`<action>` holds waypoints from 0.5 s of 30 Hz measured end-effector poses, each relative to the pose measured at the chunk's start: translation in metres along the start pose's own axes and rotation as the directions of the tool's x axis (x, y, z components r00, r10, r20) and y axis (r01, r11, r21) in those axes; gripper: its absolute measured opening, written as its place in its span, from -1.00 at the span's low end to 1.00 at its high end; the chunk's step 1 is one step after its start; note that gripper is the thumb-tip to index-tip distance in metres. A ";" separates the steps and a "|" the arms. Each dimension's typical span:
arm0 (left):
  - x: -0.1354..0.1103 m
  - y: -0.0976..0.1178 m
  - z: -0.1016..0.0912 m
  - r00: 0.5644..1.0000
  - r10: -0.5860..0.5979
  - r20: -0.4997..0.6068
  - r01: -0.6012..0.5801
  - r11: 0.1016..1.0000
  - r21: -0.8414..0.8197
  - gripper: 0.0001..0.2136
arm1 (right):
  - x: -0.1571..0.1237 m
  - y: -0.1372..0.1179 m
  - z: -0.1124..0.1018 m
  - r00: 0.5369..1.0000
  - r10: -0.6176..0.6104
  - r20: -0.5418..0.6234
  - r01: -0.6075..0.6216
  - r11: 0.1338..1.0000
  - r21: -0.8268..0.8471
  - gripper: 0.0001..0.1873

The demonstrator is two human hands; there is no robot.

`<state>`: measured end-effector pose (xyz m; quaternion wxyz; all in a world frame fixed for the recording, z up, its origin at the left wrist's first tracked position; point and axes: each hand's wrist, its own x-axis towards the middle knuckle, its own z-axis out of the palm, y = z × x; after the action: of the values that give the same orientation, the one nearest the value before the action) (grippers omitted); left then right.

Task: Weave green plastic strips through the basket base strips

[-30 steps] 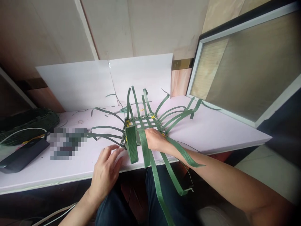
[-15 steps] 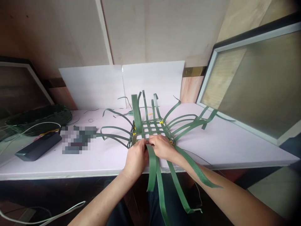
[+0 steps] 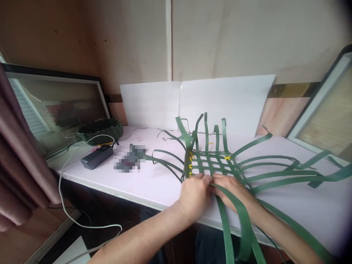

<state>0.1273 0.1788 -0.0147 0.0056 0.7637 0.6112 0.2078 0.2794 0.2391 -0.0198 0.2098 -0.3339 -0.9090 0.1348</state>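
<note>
A flat woven lattice of green plastic straps (image 3: 213,163) with small yellow ties lies on the pale pink tabletop (image 3: 154,181). Loose strap ends fan out to the back, left and right, and several hang over the front edge. My left hand (image 3: 194,196) and my right hand (image 3: 233,190) meet at the lattice's near edge, both pinching green straps there. A wide strap (image 3: 242,216) runs from between my hands down across my right wrist. My fingertips are partly hidden behind the straps.
A dark woven basket (image 3: 100,129) sits at the back left, with a black box (image 3: 96,156) and a white cable (image 3: 68,172) beside it. White boards (image 3: 192,104) lean on the wall. Framed panels stand at far left (image 3: 55,106) and far right (image 3: 324,128). A curtain (image 3: 16,172) hangs left.
My left hand came from the table's front to the lattice edge and joined my right hand on the straps. My head turned left, so the work now sits right of centre.
</note>
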 end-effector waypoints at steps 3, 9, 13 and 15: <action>-0.009 -0.005 0.007 0.991 0.129 -0.014 -0.127 0.987 0.102 -0.91 | 0.000 0.003 0.002 0.999 0.012 0.047 -0.014 0.999 0.035 -0.72; -0.010 -0.016 0.004 0.975 0.223 0.001 -0.222 0.969 0.109 -0.87 | -0.003 0.006 0.006 1.000 -0.021 0.010 0.021 1.000 -0.018 -0.72; -0.007 -0.017 0.007 0.987 0.152 -0.050 -0.150 0.987 0.051 -0.81 | -0.010 0.007 0.010 0.993 -0.101 -0.066 0.095 0.992 -0.087 -0.68; -0.005 -0.015 0.008 0.989 0.140 -0.051 -0.137 0.989 0.052 -0.82 | -0.015 0.003 0.010 0.985 -0.150 -0.089 0.136 0.980 -0.142 -0.69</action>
<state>0.1147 0.1797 -0.0276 -0.0439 0.7984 0.5613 0.2136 0.2873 0.2303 -0.0342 0.2408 -0.2876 -0.9261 0.0405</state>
